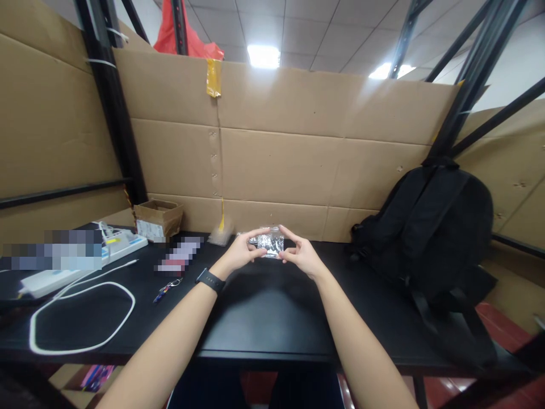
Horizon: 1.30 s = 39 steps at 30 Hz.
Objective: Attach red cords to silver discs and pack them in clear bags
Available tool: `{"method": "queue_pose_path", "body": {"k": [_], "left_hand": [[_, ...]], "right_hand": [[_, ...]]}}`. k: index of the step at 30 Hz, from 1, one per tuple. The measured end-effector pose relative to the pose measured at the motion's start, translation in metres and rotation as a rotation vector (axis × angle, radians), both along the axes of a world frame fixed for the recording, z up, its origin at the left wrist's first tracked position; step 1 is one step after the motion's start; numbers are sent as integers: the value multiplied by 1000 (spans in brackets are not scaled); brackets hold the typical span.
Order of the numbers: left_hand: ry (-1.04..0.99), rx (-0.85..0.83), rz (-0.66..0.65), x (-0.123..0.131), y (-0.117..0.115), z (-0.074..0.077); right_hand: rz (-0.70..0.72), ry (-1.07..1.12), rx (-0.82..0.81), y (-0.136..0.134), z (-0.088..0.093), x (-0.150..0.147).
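Between my hands, a little above the black table (272, 324), is a small clear plastic bag (272, 243) with a shiny, crinkled surface. What lies inside it is too small to make out. My left hand (244, 250) pinches the bag's left side between thumb and fingers; a dark watch band sits on that wrist. At the opposite side, my right hand (301, 254) grips the bag, its index finger at the top edge and its thumb near the bottom corner.
To the left are a white power strip (128, 245), a looped white cable (131, 292), a keychain (167, 289) and an open cardboard box (158, 218). Another clear bag (220, 234) rests by the cardboard wall (276, 165). A black backpack (434, 238) stands at right.
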<state>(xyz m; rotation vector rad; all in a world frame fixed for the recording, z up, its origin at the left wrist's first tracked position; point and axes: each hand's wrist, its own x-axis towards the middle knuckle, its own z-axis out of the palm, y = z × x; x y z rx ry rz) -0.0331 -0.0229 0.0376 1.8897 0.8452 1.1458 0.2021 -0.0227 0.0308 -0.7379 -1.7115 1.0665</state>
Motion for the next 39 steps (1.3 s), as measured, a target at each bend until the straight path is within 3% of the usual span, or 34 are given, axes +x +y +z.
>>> {"method": "queue_pose_path", "body": {"k": [9,17,22,25,29,39], "left_hand": [[-23,13,-79,-4,4,-6],[-21,17,-206,1,4,-14],[-44,-92,-258,4,5,-17],[-45,-141,-205,7,10,-24],[15,-80,-136,8,15,-30],[138,244,-32,7,1,-11]], "right_hand": [[48,45,-22,-8,6,0],[-29,59,-133,5,-8,-6],[-61,123,-86,4,-5,-5],[-74,114,-60,4,-3,-3],[-58,77,-57,5,-5,-2],[-121,72,-95,9,-7,0]]}}
